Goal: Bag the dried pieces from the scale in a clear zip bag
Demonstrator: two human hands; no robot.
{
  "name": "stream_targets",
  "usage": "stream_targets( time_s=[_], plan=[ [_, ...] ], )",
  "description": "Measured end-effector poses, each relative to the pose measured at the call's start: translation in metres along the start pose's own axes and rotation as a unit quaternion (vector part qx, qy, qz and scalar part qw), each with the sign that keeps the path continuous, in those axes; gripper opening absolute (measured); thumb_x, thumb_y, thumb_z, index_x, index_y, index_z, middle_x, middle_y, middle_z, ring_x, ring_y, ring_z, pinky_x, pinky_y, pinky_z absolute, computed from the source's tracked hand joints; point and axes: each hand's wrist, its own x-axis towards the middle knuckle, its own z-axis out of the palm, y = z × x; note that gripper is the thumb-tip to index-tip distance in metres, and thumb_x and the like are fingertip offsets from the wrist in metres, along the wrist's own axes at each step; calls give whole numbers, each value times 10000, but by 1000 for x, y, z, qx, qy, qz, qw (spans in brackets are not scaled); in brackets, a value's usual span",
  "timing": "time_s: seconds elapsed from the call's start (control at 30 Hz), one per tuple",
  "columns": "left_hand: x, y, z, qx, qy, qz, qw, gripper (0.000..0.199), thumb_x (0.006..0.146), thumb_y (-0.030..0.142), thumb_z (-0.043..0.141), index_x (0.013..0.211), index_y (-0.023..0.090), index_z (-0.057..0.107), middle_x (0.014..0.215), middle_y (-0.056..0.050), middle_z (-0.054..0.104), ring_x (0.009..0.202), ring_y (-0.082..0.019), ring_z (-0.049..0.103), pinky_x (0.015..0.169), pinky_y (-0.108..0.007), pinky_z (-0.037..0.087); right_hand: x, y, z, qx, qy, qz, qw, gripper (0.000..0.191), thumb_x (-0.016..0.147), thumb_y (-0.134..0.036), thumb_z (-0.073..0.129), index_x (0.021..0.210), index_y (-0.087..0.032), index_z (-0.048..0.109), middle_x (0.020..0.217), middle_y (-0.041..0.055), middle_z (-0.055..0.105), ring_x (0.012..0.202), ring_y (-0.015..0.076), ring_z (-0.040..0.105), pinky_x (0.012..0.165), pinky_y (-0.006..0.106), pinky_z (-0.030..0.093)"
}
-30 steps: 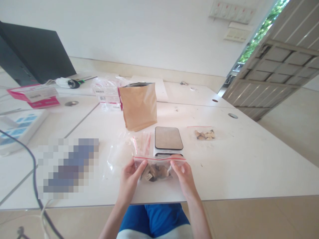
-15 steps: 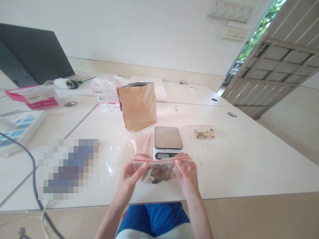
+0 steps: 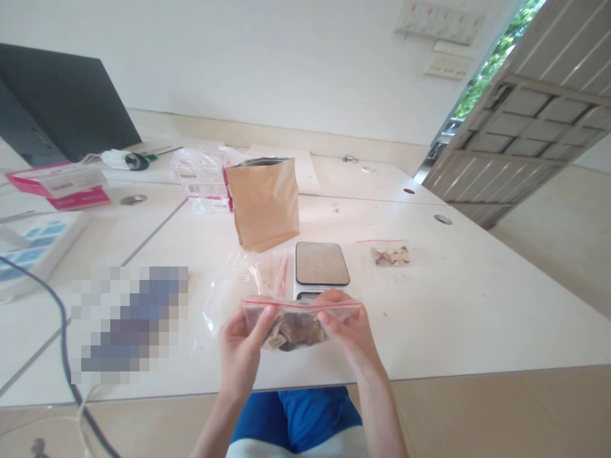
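A clear zip bag [image 3: 294, 329] with a red seal line holds brown dried pieces and a small white packet. My left hand [image 3: 245, 343] pinches its left side, and my right hand [image 3: 347, 331] grips the right part along the seal. Just beyond the bag is a digital scale [image 3: 323, 263] with a bare metal plate; its display is partly hidden. Another filled zip bag [image 3: 391, 256] lies flat to the right of the scale. Empty clear bags [image 3: 270, 273] lie to its left. Behind them a brown paper pouch [image 3: 265, 203] stands upright with its top open.
Pink and white boxes [image 3: 203, 184] stand behind the pouch, with more boxes [image 3: 62, 184] at the left. A blurred-out object [image 3: 133, 321] lies on the left of the white table [image 3: 458, 318]. A dark cable [image 3: 62, 318] crosses the left edge.
Both hands and the held bag have shifted slightly left. My right thumb has moved inward along the seal, towards the bag's middle.
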Motion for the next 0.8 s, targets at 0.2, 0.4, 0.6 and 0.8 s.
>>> stream_targets(
  time_s=[0.2,0.4,0.6,0.8],
  plan=[
    [-1,8,4,90,18,80,993,267,739,422,681,795,162,702,784,-39,724,748,-169,668,673,-225,533,0,-4,6,-71,80,-32,994,126,727,-337,720,720,-213,743,746,36,674,748,194,624,669,307,499],
    [6,3,-3,71,14,54,996,259,733,418,690,779,163,697,728,-29,704,696,-156,647,619,-214,518,-3,0,9,-56,74,-37,995,90,743,-306,714,727,-224,746,736,16,642,704,152,600,623,262,467],
    [12,-1,-11,21,-156,30,987,276,744,412,678,857,164,719,945,-80,702,876,-216,655,735,-268,530,0,-3,6,-12,42,-20,999,96,728,-319,727,689,-231,729,775,21,671,801,174,631,701,287,484],
    [8,1,-6,94,-144,9,985,261,771,418,653,805,173,734,830,-67,723,796,-210,663,688,-263,520,-2,-3,2,40,-21,63,997,214,713,-390,739,860,-235,730,923,64,729,878,231,666,760,350,510]
  ],
)
